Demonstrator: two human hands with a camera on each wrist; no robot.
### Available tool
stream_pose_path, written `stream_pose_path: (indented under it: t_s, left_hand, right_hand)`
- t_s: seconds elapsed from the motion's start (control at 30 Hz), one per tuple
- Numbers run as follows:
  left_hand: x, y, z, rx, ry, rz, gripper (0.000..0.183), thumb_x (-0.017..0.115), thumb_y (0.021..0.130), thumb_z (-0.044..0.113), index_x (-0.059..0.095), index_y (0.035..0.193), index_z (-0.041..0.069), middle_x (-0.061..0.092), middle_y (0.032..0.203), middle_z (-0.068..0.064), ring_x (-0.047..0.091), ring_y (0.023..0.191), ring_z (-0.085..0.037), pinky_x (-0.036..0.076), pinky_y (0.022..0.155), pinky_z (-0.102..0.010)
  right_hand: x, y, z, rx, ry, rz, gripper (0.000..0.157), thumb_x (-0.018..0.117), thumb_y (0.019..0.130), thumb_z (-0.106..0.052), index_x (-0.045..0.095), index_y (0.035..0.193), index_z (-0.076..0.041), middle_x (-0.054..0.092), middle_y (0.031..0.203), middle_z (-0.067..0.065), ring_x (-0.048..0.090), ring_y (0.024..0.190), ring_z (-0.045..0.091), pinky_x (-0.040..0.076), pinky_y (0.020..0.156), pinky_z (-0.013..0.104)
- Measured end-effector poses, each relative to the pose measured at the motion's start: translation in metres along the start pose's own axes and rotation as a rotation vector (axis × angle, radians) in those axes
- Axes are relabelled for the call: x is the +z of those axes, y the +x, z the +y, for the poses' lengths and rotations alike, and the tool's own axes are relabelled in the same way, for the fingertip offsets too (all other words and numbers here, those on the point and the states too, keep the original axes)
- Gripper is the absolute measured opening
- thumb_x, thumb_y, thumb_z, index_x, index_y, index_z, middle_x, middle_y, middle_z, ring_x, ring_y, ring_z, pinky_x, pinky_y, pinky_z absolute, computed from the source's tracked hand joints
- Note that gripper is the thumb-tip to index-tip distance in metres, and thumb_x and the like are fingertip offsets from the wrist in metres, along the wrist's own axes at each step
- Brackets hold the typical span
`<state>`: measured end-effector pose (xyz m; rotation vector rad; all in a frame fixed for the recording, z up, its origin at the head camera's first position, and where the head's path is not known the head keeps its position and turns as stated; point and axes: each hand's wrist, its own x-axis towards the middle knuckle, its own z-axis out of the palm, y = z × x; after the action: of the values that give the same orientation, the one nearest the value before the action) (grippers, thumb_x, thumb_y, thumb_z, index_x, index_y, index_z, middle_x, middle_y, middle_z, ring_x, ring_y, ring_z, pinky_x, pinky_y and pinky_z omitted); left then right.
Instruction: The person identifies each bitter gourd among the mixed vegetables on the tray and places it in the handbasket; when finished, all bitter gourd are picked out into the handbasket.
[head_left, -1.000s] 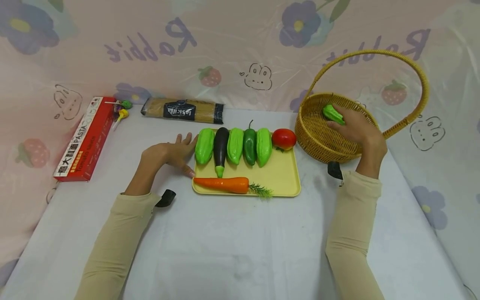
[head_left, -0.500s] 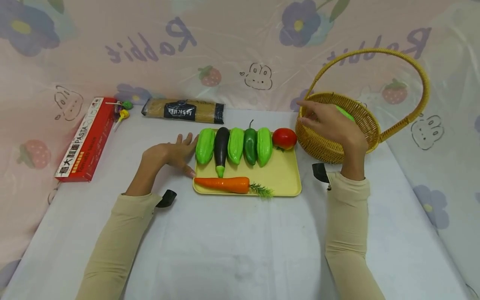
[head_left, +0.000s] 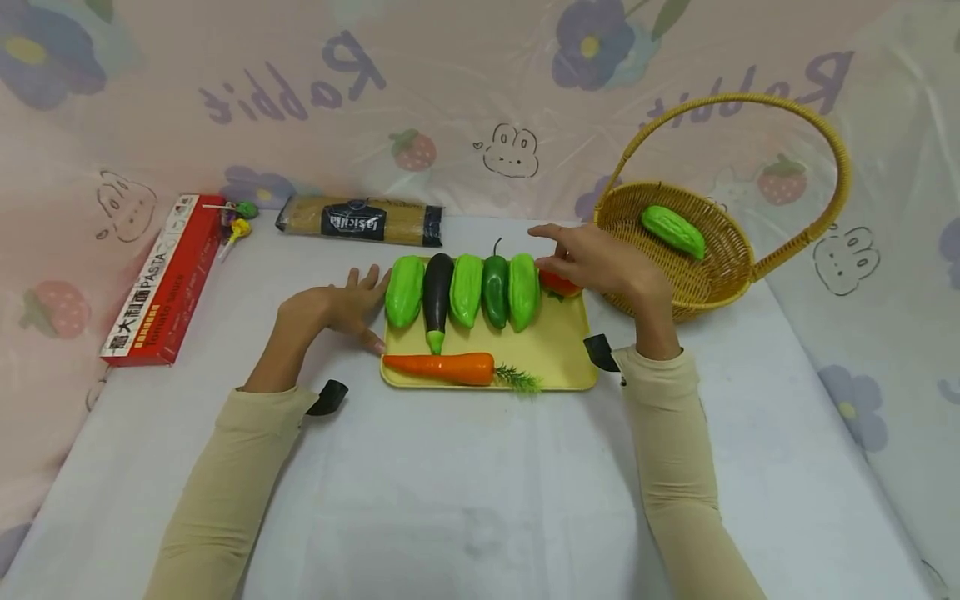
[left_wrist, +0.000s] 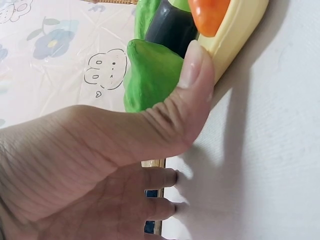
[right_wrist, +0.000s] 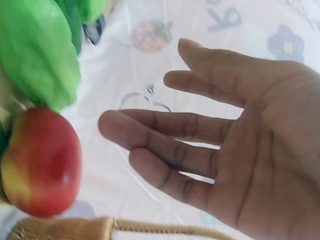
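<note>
My right hand (head_left: 600,262) is hovering by the tomato (right_wrist: 42,162), its fingers loosely spread and holding nothing; in the wrist view a gap is showing between my fingertips and the tomato. The tomato is sitting at the far right corner of the yellow tray (head_left: 551,358), just beside the basket (head_left: 701,287). My left hand (head_left: 341,312) is staying at the tray's left side with its fingers spread, its thumb touching the rim. Along the tray's far side a row is lying, running rightward to the tomato: a green gourd (head_left: 406,292), an eggplant (head_left: 437,292), a second gourd (head_left: 467,290), a dark green pepper (head_left: 495,292) and a third gourd (head_left: 523,292). A carrot (head_left: 442,367) is lying along the near edge, its leafy top pointing right. Another gourd (head_left: 673,232) is lying inside the basket. Behind the tray a pasta packet (head_left: 360,221) is resting on the bench (head_left: 480,500); farther left, a pasta box (head_left: 161,283) is lying with lollipops (head_left: 238,227) by its far end.
</note>
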<state>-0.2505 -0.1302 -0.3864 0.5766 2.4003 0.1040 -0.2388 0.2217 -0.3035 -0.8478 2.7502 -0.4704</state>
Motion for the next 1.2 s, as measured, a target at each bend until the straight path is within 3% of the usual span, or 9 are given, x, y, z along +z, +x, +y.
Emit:
stream_pose_path:
  t_s: [0.17,0.33,0.43,0.53,0.63,0.83,1.2]
  left_hand:
    - [0.001,0.000,0.002,0.002,-0.020,-0.001,0.126,0.070,0.064,0.061,-0.012,0.145,0.011,-0.015,0.150,-0.019,-0.011,0.135,-0.044,0.008,0.101,-0.068]
    - [0.002,0.000,0.002,0.001,-0.020,-0.006,0.125,0.070,0.065,0.060,-0.012,0.145,0.010,-0.016,0.150,-0.019,-0.012,0.135,-0.044,0.007,0.101,-0.067]
    - [0.002,0.000,0.002,0.002,-0.019,-0.011,0.125,0.070,0.066,0.060,-0.012,0.145,0.010,-0.016,0.150,-0.018,-0.012,0.135,-0.043,0.007,0.102,-0.067]
    - [0.001,0.000,0.001,0.006,-0.004,-0.006,0.125,0.069,0.066,0.061,-0.013,0.145,0.010,-0.016,0.150,-0.019,-0.012,0.135,-0.043,0.007,0.102,-0.066]
    - [0.000,-0.001,0.001,0.008,-0.002,-0.004,0.125,0.069,0.066,0.061,-0.012,0.145,0.010,-0.015,0.150,-0.019,-0.011,0.135,-0.044,0.007,0.102,-0.066]
    - [0.000,-0.001,0.000,0.005,0.001,-0.002,0.125,0.069,0.066,0.061,-0.012,0.145,0.009,-0.016,0.150,-0.019,-0.011,0.135,-0.044,0.007,0.102,-0.067]
    - [0.001,-0.001,-0.001,0.000,0.006,-0.002,0.124,0.070,0.066,0.059,-0.012,0.145,0.010,-0.016,0.150,-0.018,-0.011,0.135,-0.043,0.008,0.103,-0.066]
  right_hand:
    - [0.011,0.010,-0.006,0.016,0.023,-0.110,0.049,0.050,0.095,-0.029,0.035,0.140,-0.016,0.055,0.065,0.001,0.048,0.051,0.012,0.044,0.056,0.029]
    - [0.020,0.017,-0.008,0.046,0.018,-0.190,0.051,0.049,0.095,-0.030,0.035,0.141,-0.016,0.052,0.061,0.003,0.047,0.050,0.012,0.045,0.061,0.029]
    - [0.024,0.020,-0.007,0.061,0.022,-0.222,0.051,0.049,0.095,-0.030,0.034,0.142,-0.014,0.057,0.067,0.003,0.054,0.056,0.012,0.047,0.071,0.031]
    - [0.027,0.023,-0.007,0.082,0.044,-0.246,0.052,0.050,0.095,-0.029,0.033,0.142,-0.013,0.065,0.082,0.005,0.063,0.064,0.016,0.047,0.083,0.035]
    - [0.030,0.025,-0.006,0.110,0.059,-0.272,0.053,0.050,0.095,-0.029,0.032,0.142,-0.013,0.068,0.089,0.007,0.067,0.068,0.022,0.046,0.086,0.038]
    - [0.033,0.030,-0.007,0.155,-0.005,-0.319,0.053,0.048,0.095,-0.032,0.031,0.143,-0.016,0.067,0.075,0.010,0.066,0.066,0.023,0.045,0.083,0.039]
    - [0.036,0.031,-0.008,0.159,-0.034,-0.352,0.051,0.048,0.095,-0.033,0.034,0.142,-0.019,0.066,0.077,0.011,0.064,0.071,0.025,0.044,0.077,0.036]
